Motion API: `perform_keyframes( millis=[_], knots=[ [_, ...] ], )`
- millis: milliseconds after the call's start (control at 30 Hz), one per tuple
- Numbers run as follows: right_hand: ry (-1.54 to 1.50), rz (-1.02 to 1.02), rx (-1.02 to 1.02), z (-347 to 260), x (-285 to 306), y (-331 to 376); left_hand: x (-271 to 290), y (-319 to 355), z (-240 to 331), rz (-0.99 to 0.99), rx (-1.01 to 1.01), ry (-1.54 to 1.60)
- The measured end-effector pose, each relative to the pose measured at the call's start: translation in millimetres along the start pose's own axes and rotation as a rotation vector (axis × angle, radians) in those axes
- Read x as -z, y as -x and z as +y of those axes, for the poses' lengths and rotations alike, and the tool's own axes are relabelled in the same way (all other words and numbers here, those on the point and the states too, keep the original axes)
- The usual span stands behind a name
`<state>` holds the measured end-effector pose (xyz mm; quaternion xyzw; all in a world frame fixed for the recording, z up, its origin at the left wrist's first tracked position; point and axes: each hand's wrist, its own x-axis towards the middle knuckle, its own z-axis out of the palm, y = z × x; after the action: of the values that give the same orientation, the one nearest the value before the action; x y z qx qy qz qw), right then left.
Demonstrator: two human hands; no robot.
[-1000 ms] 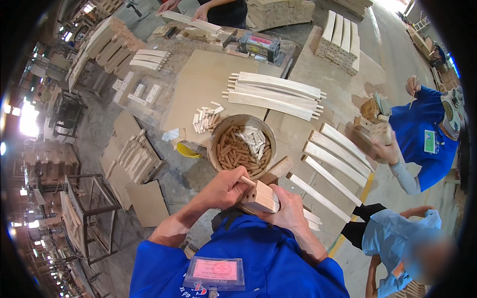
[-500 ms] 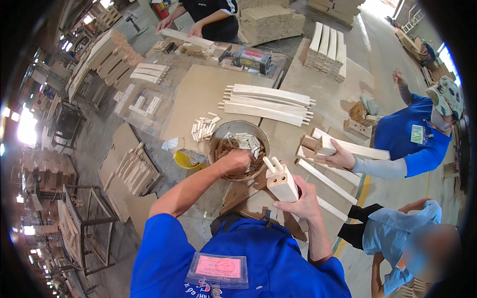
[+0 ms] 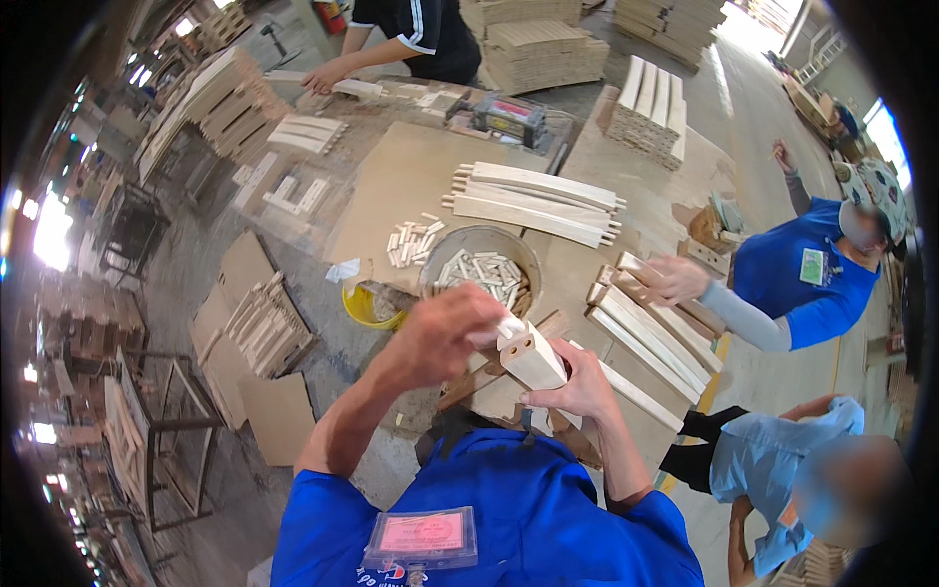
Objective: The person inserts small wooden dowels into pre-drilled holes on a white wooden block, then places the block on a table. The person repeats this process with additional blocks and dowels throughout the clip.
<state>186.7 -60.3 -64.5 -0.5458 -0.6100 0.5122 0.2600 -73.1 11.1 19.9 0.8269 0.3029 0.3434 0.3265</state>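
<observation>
My right hand (image 3: 579, 380) is wrapped round pale wooden rails (image 3: 534, 362), held with their ends toward the bucket; the near end face shows two round holes. Pale wooden dowels (image 3: 511, 327) stick out beside that end. My left hand (image 3: 452, 331), slightly blurred, is closed with its fingertips at these dowels. Its fingers partly hide how many there are. Just beyond it a round bucket (image 3: 534, 262) holds many short dowels (image 3: 481, 275). A loose pile of dowels (image 3: 415, 241) lies on the table left of the bucket.
Rails with dowelled ends (image 3: 533, 203) lie beyond the bucket. A yellow container (image 3: 364, 307) is left of it. Stacked rails (image 3: 646, 110) stand at far right. A co-worker's hand (image 3: 679, 282) hovers over rails (image 3: 653, 328) on the right. Another person (image 3: 416, 39) works across the table.
My left hand has come out of the bucket to the rail ends. My right hand has shifted slightly left with the rails. The co-worker's hand at right has let go of a rail.
</observation>
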Motion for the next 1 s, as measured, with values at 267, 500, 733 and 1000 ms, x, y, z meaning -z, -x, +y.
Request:
perform_keyframes(
  millis=[267,500,733,1000],
  knots=[
    [-0.097,-0.134,0.064,-11.7,-10.6,-1.8,-5.0,27.7,1.8,-0.081,-0.238,-0.43],
    [-0.087,-0.244,0.061,-9.2,-18.2,-3.0,-1.6,34.1,-3.4,-0.193,-0.37,-0.471],
    [-0.096,-0.299,0.022,-20.3,-20.6,-5.9,-5.7,34.6,-13.8,-0.253,-0.366,-0.408],
    [-0.058,-0.095,-0.229,8.6,7.6,-2.2,-55.4,-26.9,-166.2,-0.416,0.081,-0.284]
  ],
)
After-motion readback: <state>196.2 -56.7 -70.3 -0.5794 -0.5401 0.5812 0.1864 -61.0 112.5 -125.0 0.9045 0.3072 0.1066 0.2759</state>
